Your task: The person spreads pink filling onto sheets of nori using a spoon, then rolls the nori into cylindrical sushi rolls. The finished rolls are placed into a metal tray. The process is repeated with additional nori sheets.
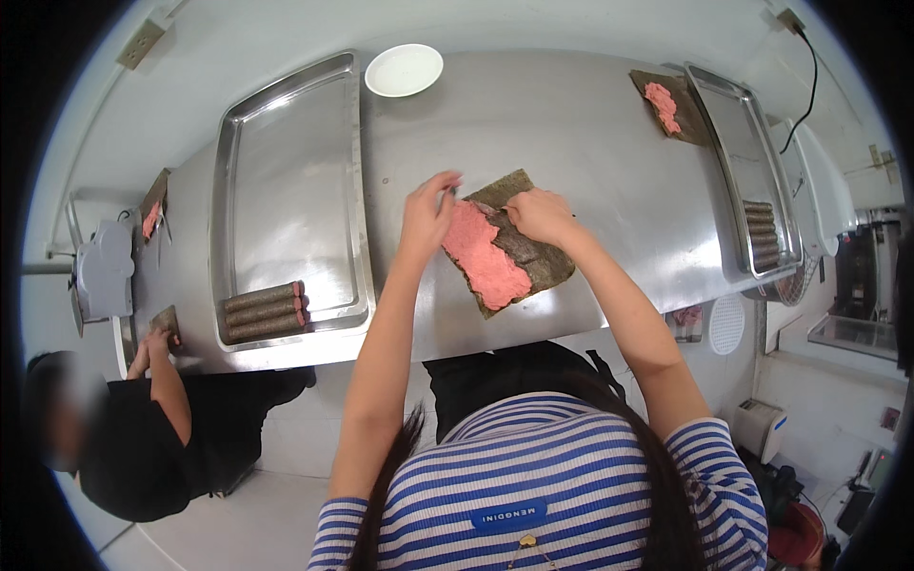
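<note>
A dark green seaweed sheet (545,270) lies aslant on the steel table in front of me. Pink paste (484,255) covers its left part in a thick, uneven layer. My left hand (430,215) is at the upper left edge of the paste, its fingers bent and apart, holding nothing that I can see. On the bare part of the sheet rests my right hand (541,217), its fingers curled together on the seaweed near the upper edge. Its palm hides what lies beneath.
Left stands a steel tray (359,190) with several seaweed rolls (265,312); a white bowl (405,70) sits behind. At far right, another tray (728,162) holds rolls, beside a paste-topped seaweed sheet (681,119). A co-worker's hands (152,347) hold seaweed at far left.
</note>
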Demonstrator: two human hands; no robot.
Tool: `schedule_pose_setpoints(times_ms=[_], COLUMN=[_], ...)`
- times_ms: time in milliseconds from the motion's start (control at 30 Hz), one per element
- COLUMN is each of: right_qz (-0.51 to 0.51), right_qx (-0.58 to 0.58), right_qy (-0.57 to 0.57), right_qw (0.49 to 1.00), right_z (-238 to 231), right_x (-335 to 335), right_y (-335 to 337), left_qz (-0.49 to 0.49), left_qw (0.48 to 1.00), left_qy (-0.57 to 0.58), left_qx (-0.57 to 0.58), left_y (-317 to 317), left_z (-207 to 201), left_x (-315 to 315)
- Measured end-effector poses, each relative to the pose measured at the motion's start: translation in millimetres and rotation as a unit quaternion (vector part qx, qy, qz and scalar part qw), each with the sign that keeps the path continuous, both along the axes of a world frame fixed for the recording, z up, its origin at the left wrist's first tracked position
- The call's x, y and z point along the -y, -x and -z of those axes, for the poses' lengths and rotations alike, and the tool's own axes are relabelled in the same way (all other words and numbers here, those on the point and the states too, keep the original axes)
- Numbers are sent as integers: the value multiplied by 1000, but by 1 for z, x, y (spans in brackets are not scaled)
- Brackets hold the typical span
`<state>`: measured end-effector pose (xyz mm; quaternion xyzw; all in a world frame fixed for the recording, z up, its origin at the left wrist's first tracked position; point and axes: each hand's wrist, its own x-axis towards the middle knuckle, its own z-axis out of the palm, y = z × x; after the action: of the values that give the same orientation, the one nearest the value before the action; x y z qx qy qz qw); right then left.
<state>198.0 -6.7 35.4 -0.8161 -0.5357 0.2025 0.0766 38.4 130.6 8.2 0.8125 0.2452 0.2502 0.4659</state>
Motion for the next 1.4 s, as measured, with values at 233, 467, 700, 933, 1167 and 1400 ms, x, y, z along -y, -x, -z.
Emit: schedule_pose_setpoints(times_ms=[233,467,700,933,1167,1400], right_qz=[10,3,-2,3,75,88], right_qx=[-25,-39,-52,-73,-95,-18], right_qy=[-4,12,40,43,-11,-66], right_qw=[1000,999,998,996,993,994], right_z=[0,-3,-8,-23,-30,5], right_x=[20,58,99,133,151,154], right_y=[13,20,27,22,28,79], left_qz=[197,205,190,174,31,-89], left_qw=[941,934,933,922,979,960], left_qy=[-34,5,-34,-32,9,211], left_qx=[-272,-292,-304,-345,-202,-160], left_y=[-65,-71,-73,-68,35,97], left_z=[-8,-12,-6,-34,-33,8], left_x=[-5,-4,-3,16,89,143])
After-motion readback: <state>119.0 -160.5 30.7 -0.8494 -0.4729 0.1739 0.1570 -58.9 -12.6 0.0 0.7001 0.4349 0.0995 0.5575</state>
